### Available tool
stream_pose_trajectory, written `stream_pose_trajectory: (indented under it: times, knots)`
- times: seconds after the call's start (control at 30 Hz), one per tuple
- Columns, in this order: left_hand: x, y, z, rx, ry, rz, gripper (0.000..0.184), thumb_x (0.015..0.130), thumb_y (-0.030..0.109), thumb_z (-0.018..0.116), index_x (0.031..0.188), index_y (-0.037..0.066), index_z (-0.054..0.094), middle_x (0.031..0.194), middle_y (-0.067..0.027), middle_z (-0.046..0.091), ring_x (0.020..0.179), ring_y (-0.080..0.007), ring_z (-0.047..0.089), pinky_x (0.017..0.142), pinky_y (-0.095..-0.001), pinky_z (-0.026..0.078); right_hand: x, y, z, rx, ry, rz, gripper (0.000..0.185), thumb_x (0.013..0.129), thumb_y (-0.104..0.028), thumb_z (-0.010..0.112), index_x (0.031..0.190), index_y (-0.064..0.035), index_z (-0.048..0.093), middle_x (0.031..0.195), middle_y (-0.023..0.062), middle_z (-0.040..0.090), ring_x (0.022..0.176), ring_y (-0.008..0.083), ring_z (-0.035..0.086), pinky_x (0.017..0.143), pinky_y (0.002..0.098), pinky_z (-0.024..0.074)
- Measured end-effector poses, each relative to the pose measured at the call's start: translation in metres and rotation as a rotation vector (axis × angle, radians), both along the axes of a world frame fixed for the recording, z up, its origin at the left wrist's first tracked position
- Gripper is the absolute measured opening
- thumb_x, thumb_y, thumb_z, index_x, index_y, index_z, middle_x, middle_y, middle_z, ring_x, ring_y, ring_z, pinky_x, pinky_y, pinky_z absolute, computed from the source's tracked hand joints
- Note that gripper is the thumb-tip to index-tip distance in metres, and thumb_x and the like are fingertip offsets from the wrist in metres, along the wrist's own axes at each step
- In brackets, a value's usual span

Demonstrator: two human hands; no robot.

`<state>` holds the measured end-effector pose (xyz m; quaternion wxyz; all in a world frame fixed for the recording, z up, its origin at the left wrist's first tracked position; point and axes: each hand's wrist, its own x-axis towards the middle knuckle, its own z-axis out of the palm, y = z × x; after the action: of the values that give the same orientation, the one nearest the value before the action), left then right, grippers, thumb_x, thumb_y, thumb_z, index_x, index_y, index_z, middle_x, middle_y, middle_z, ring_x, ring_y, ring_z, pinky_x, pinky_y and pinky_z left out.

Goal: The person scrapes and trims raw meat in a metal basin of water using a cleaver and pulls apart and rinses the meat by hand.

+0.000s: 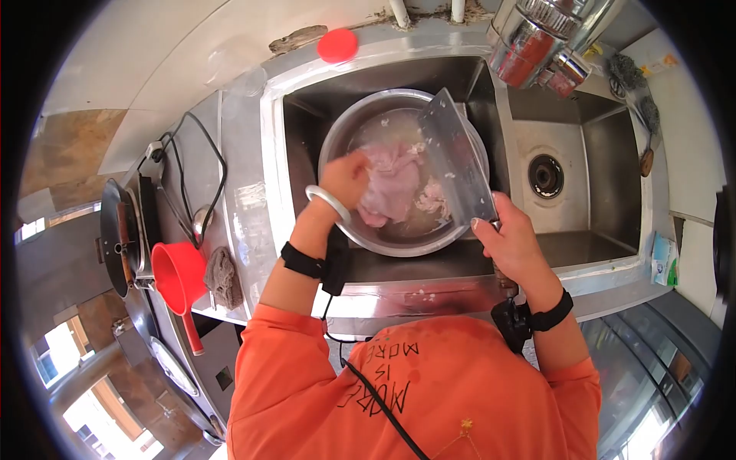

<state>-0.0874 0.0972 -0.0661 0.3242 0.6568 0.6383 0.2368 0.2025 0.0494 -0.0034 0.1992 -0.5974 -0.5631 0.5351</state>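
Observation:
A large round metal basin point(343, 123) sits in the left sink bowl, holding cloudy water. Pale pink raw meat point(395, 180) lies in the water, with smaller scraps point(433, 198) to its right. My left hand point(346, 178), with a white bangle at the wrist, is closed at the meat's left edge; its fingertips are blurred and partly hidden. My right hand point(510, 236) grips the handle of a cleaver point(458, 157). The wide blade slants over the basin's right side, with bits of meat stuck to it.
To the right is a second sink bowl point(544, 134) with a drain. A metal faucet fixture point(529, 46) stands behind. On the left counter are a red dipper point(180, 277), a grey cloth point(222, 277), a black cable point(180, 169) and a pan point(115, 238). A red lid point(337, 46) lies at the back.

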Motion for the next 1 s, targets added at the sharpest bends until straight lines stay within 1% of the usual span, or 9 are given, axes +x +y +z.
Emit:
stream_pose_trajectory:
  times: [0.03, 0.1, 0.33, 0.4, 0.6, 0.7, 0.83, 0.9, 1.0]
  knots:
    - [0.006, -0.006, -0.011, 0.073, 0.072, -0.058, 0.015, 0.076, 0.006, 0.052, 0.084, 0.004, 0.063, 0.072, -0.0147, 0.062, 0.065, -0.0286, 0.061, 0.062, -0.0339, 0.049, 0.001, 0.001, 0.001, 0.002, -0.006, 0.000, 0.035, 0.081, -0.009, 0.055, 0.114, -0.0004, 0.050, 0.073, 0.0046, 0.056, 0.052, 0.0106, 0.051, 0.050, 0.0248, 0.0440]
    - [0.025, -0.020, -0.001, -0.012, 0.061, -0.053, 0.014, 0.075, 0.006, 0.052, 0.082, 0.004, 0.063, 0.078, -0.0155, 0.061, 0.070, -0.0302, 0.061, 0.066, -0.0358, 0.049, -0.002, 0.000, 0.005, 0.158, -0.022, 0.006, 0.054, 0.077, -0.012, 0.056, 0.128, -0.0042, 0.039, 0.087, 0.0193, 0.060, 0.076, 0.0317, 0.058, 0.072, 0.0374, 0.0455]
    - [0.052, -0.048, 0.016, -0.092, 0.247, -0.258, 0.015, 0.074, 0.015, 0.055, 0.084, 0.006, 0.062, 0.093, -0.0143, 0.058, 0.087, -0.0339, 0.057, 0.076, -0.0411, 0.047, -0.022, 0.002, 0.012, 0.168, -0.048, 0.135, 0.060, 0.075, -0.009, 0.055, 0.132, -0.0126, 0.039, 0.082, 0.0162, 0.059, 0.070, 0.0286, 0.057, 0.067, 0.0370, 0.0454]
    - [0.052, -0.054, 0.007, -0.038, 0.229, -0.293, 0.016, 0.074, 0.016, 0.054, 0.085, 0.006, 0.062, 0.094, -0.0133, 0.058, 0.090, -0.0338, 0.057, 0.077, -0.0409, 0.047, -0.015, 0.003, 0.003, 0.191, -0.038, 0.253, 0.049, 0.076, -0.001, 0.053, 0.125, -0.0081, 0.049, 0.094, 0.0134, 0.062, 0.075, 0.0153, 0.056, 0.071, 0.0288, 0.0455]
    - [0.027, 0.006, -0.054, -0.399, 0.311, -0.441, 0.026, 0.077, 0.015, 0.055, 0.100, 0.006, 0.064, 0.096, -0.0180, 0.063, 0.096, -0.0333, 0.058, 0.085, -0.0387, 0.045, -0.005, -0.004, 0.006, 0.116, -0.092, 0.228, 0.028, 0.078, -0.013, 0.058, 0.105, -0.0108, 0.062, 0.078, 0.0138, 0.057, 0.068, 0.0247, 0.055, 0.063, 0.0335, 0.0440]
    - [0.036, 0.026, -0.104, -0.553, 0.244, -0.125, 0.046, 0.075, 0.025, 0.060, 0.119, 0.012, 0.052, 0.120, -0.0154, 0.052, 0.113, -0.0324, 0.049, 0.091, -0.0386, 0.042, -0.009, -0.006, 0.016, 0.107, 0.010, 0.002, 0.015, 0.077, -0.013, 0.059, 0.090, -0.0068, 0.064, 0.073, 0.0120, 0.056, 0.067, 0.0239, 0.055, 0.062, 0.0331, 0.0436]
    - [0.092, 0.001, -0.116, -0.339, 0.592, 0.134, 0.048, 0.078, 0.032, 0.058, 0.120, 0.008, 0.052, 0.122, -0.0164, 0.053, 0.112, -0.0370, 0.050, 0.097, -0.0398, 0.038, 0.004, -0.006, 0.015, 0.158, -0.132, 0.081, 0.015, 0.078, -0.005, 0.059, 0.092, -0.0025, 0.065, 0.081, 0.0066, 0.059, 0.071, 0.0124, 0.055, 0.064, 0.0250, 0.0439]
    - [0.086, 0.007, -0.157, -0.676, 0.483, 0.073, 0.052, 0.078, 0.029, 0.056, 0.121, 0.000, 0.049, 0.121, -0.0209, 0.051, 0.111, -0.0338, 0.051, 0.093, -0.0411, 0.040, 0.013, -0.010, 0.006, 0.215, -0.174, 0.187, 0.025, 0.077, -0.004, 0.059, 0.102, -0.0036, 0.063, 0.085, 0.0067, 0.061, 0.071, 0.0108, 0.055, 0.064, 0.0241, 0.0441]
    - [0.049, -0.003, -0.163, -0.666, 0.146, -0.063, 0.053, 0.079, 0.021, 0.053, 0.127, 0.001, 0.044, 0.126, -0.0196, 0.048, 0.113, -0.0308, 0.049, 0.093, -0.0398, 0.040, 0.013, -0.014, 0.000, 0.115, -0.058, 0.059, 0.040, 0.074, -0.009, 0.062, 0.114, -0.0098, 0.057, 0.083, 0.0132, 0.058, 0.069, 0.0215, 0.056, 0.063, 0.0300, 0.0443]
